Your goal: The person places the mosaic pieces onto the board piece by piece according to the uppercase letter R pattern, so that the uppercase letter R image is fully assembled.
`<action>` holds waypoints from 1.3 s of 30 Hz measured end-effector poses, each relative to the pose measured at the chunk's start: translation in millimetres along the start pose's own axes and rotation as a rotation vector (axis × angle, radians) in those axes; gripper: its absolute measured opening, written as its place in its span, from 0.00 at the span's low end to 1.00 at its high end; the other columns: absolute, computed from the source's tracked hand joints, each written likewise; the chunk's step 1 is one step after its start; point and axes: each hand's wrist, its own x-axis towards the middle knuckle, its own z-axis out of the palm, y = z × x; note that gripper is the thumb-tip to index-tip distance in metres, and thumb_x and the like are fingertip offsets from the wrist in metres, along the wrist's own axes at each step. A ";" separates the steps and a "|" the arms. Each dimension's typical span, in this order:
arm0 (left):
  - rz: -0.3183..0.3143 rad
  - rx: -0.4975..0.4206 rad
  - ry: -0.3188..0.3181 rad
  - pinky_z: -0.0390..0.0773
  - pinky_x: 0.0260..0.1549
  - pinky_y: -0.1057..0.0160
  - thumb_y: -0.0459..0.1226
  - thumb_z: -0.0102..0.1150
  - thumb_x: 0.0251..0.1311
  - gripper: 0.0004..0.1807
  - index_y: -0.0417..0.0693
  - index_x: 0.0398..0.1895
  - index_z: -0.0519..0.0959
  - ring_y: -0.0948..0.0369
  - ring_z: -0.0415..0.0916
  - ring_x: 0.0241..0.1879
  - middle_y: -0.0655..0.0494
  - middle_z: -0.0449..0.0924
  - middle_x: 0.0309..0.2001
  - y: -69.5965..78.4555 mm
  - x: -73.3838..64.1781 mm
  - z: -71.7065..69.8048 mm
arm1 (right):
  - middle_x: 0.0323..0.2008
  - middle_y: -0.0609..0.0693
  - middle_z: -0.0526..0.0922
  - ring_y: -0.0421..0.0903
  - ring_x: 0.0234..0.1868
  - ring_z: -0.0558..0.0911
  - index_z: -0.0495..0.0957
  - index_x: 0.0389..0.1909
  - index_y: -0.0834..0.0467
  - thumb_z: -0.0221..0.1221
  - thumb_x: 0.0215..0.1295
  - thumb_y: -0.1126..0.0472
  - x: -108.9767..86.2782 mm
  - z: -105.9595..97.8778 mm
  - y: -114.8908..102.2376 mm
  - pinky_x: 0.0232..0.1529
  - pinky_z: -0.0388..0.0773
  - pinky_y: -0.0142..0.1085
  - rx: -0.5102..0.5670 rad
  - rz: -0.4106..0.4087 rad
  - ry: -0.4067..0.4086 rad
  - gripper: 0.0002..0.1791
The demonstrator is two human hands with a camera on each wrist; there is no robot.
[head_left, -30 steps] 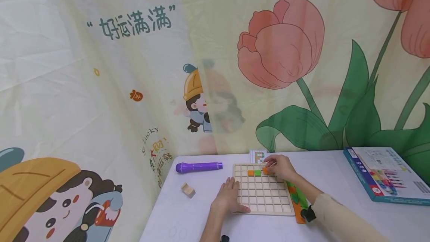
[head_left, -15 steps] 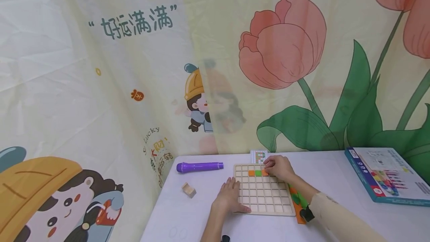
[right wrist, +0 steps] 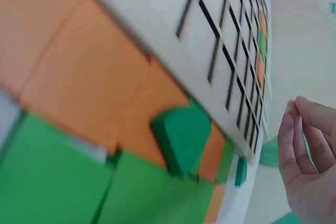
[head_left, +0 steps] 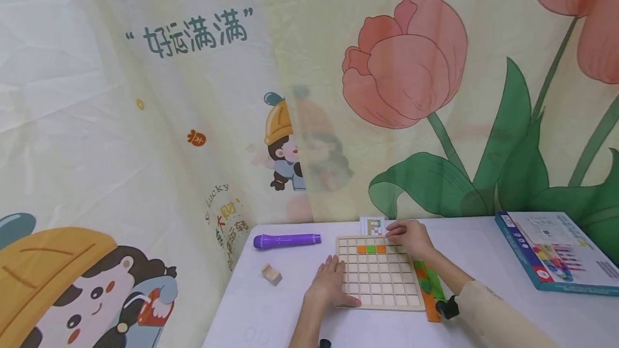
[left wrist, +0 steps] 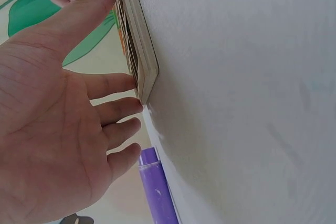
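A wooden grid board (head_left: 379, 279) lies on the white table. Near its far edge sit an orange tile (head_left: 361, 249), a green tile (head_left: 371, 249) and another orange tile (head_left: 381, 249) side by side. My left hand (head_left: 328, 284) rests at the board's left edge, its fingers straight and touching the rim in the left wrist view, with the thumb at the near edge. Over the board's far right corner is my right hand (head_left: 411, 238). In the right wrist view its thumb and index fingertips meet, fingers bent, with nothing visible between them.
Orange and green pieces (right wrist: 152, 103) lie along the board's right side, partly under my right forearm. A patterned card (head_left: 364, 224) stands behind the board. A purple microphone-shaped tube (head_left: 287, 240) and a small wooden block (head_left: 271, 274) lie left; a flat box (head_left: 556, 251) lies right.
My right hand has drawn back from the right-hand orange tile, moving slightly right, and that tile now shows fully. My left hand has stayed at the board's edge.
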 end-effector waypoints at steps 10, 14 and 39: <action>0.017 -0.021 0.009 0.56 0.79 0.45 0.59 0.83 0.40 0.62 0.35 0.76 0.66 0.44 0.53 0.80 0.36 0.60 0.78 -1.8 -1.8 0.8 | 0.35 0.51 0.90 0.47 0.37 0.88 0.87 0.43 0.62 0.70 0.65 0.67 -4.9 -31.4 14.1 0.36 0.87 0.35 -0.066 -0.008 0.049 0.07; 0.020 -0.022 0.008 0.56 0.79 0.45 0.58 0.83 0.40 0.62 0.35 0.75 0.66 0.43 0.54 0.80 0.35 0.60 0.78 -2.3 -2.8 1.4 | 0.37 0.51 0.90 0.49 0.40 0.87 0.88 0.43 0.61 0.71 0.62 0.68 -6.6 -36.5 22.0 0.43 0.87 0.42 -0.161 -0.008 -0.011 0.08; 0.042 -0.049 0.009 0.57 0.78 0.44 0.55 0.85 0.41 0.61 0.32 0.74 0.66 0.42 0.54 0.80 0.33 0.60 0.78 1.5 -3.2 -2.6 | 0.28 0.44 0.82 0.45 0.34 0.81 0.88 0.39 0.59 0.76 0.51 0.72 -18.9 -55.6 35.7 0.34 0.81 0.37 -0.282 -0.068 -0.052 0.13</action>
